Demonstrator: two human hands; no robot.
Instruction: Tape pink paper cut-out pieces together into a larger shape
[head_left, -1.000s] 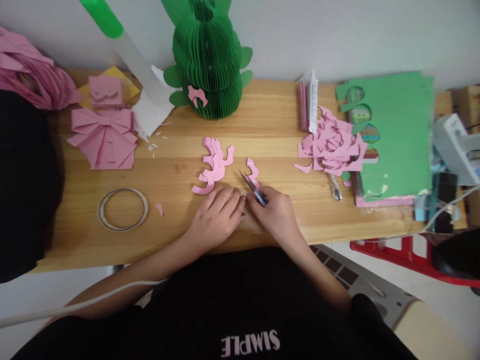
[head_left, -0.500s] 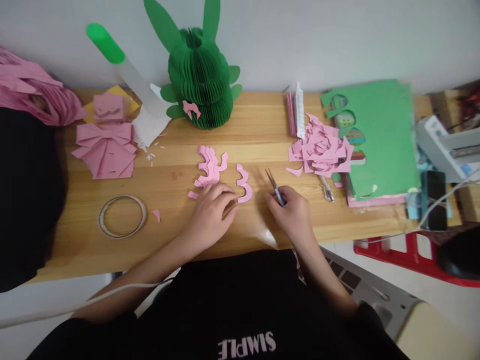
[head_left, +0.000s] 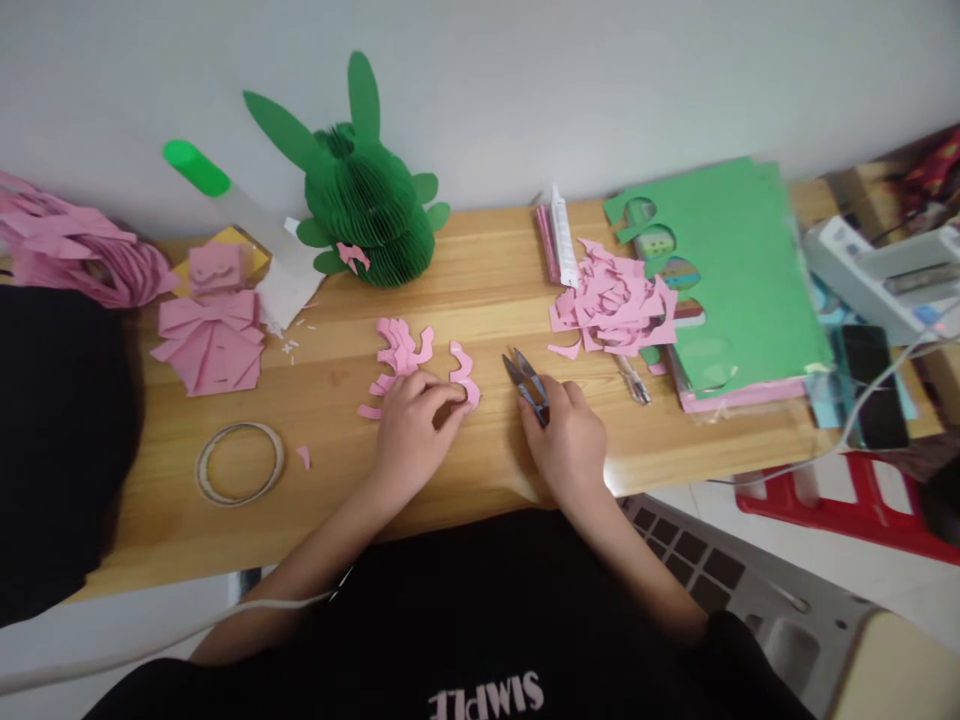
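My left hand (head_left: 411, 430) rests on the wooden table (head_left: 480, 300) with its fingers curled onto a wavy pink paper cutout (head_left: 463, 376). Just left of that piece lies a small stack of similar pink cutouts (head_left: 400, 350). My right hand (head_left: 568, 436) is closed on small thread snips (head_left: 527, 382), whose blades stand apart and point away from me. The two hands are a short way apart, with bare wood between them.
A heap of pink paper scraps (head_left: 611, 300) lies beside green card sheets (head_left: 727, 270) at the right. A green honeycomb paper figure (head_left: 360, 215), pink folded bows (head_left: 210, 340), a tape ring (head_left: 240, 462), a glue tube (head_left: 561, 236) and a pen (head_left: 634, 380) also sit on the table.
The snips have come away from the pink cutout and my right hand has moved right. The cutout now lies on the table under my left fingers. The camera has tilted upward.
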